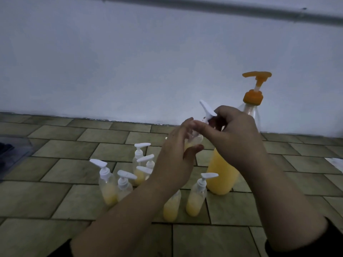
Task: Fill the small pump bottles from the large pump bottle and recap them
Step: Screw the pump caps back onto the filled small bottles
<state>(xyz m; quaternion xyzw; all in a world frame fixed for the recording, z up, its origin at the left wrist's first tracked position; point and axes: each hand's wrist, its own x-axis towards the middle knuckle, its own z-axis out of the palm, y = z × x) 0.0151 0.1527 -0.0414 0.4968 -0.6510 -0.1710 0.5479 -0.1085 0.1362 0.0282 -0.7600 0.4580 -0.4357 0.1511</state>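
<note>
Yellow-filled small bottles (196,196) crowd beneath both hands (206,138).

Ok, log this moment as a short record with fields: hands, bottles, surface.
left hand: holds small bottle, raised
right hand: grips white pump cap at that bottle's neck
large bottle: upright, orange pump, roughly half full of yellow liquid
capped small bottles: standing on floor, part-filled yellow
surface: tiled floor by white wall

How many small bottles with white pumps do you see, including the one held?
8: one held up in the hands; five left of the left forearm; two nearer, between the forearms. More may be hidden behind the arms.
</note>
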